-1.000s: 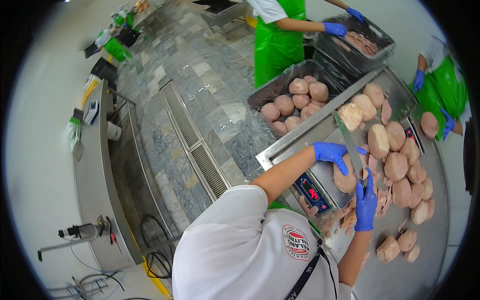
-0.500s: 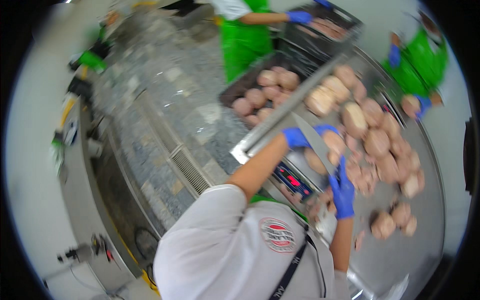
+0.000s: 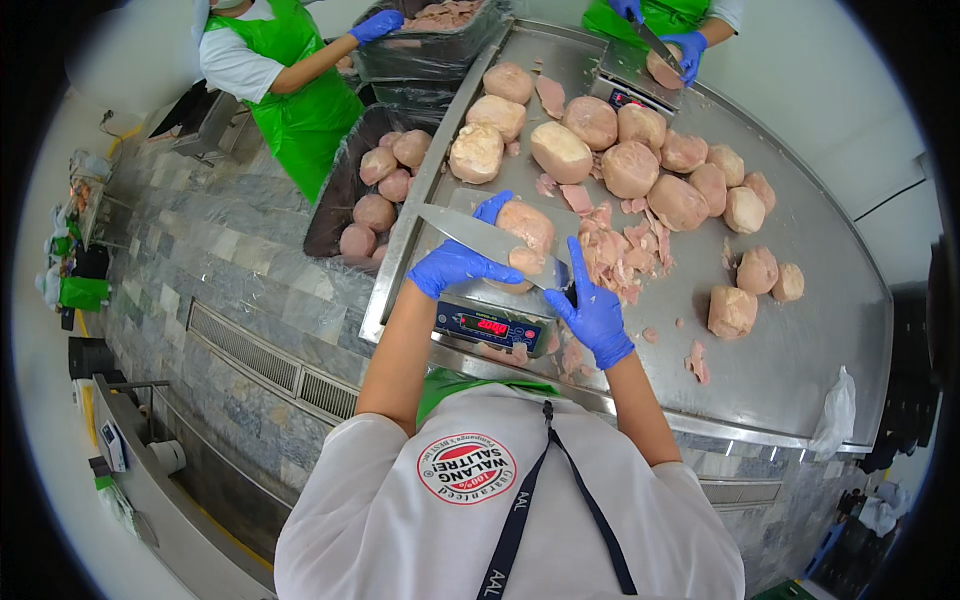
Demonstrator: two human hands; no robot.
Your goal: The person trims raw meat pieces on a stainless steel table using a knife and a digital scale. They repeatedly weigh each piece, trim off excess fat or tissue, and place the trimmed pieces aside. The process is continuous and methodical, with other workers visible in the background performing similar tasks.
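My left hand [image 3: 460,264], in a blue glove, is closed around a round pink ham [image 3: 525,226] above the scale [image 3: 490,324]. My right hand [image 3: 597,318], also gloved, grips the dark handle of a wide-bladed knife [image 3: 465,231], its index finger stretched out. The blade points left, lying across the near side of the ham and over my left hand. A small pale piece of meat [image 3: 526,261] shows at the blade's near edge. Pink trimmings [image 3: 612,250] lie in a heap just right of the ham.
Several round hams [image 3: 630,168] stand across the steel table [image 3: 800,335]. Left of it is a lined crate [image 3: 325,215] of hams. A co-worker [image 3: 285,90] reaches into another crate at the far left; another person cuts by a second scale [image 3: 640,85]. A plastic bag [image 3: 833,412] hangs at the right edge.
My view has turned, so the table now lies more squarely ahead, and the blur has gone. Both hands keep their holds on ham and knife. The far co-worker's knife has come into sight.
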